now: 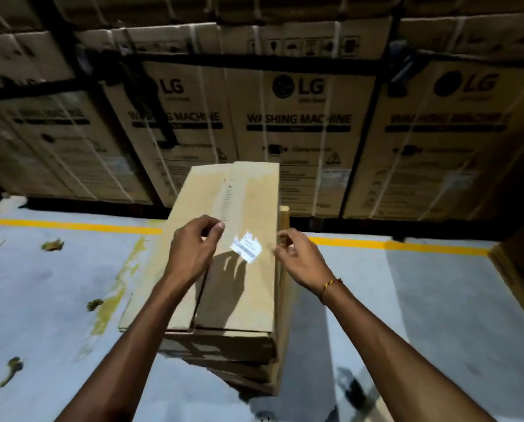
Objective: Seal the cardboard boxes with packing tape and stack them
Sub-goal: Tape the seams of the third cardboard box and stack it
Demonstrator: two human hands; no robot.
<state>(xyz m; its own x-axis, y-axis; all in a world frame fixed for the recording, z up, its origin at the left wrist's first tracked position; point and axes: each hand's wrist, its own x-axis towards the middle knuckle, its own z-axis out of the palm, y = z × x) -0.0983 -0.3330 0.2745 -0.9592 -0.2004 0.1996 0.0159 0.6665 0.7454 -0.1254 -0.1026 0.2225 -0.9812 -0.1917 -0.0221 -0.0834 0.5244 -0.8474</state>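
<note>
Two bare hands hover over the top of a stack of cardboard boxes. The left hand (pixel 198 239) has its fingers curled, thumb and forefinger pinched together just above the lid of the top box (pixel 224 239); a thin clear strip may be between them, but the blur leaves that uncertain. The right hand (pixel 294 251) sits at the box's right edge with fingers loosely curled; whether it holds anything cannot be told. A red-and-yellow thread (pixel 330 286) circles the right wrist. Between the hands, a torn white label (pixel 246 245) is stuck to the lid, beside the glossy band of packing tape (pixel 228 193) that runs along the centre seam. Further boxes (pixel 224 351) lie stacked beneath. The stack stands on a grey floor (pixel 41 284) crossed by a yellow line (pixel 72 224). Behind it is a row of large strapped washing machine cartons (pixel 298 123).
</note>
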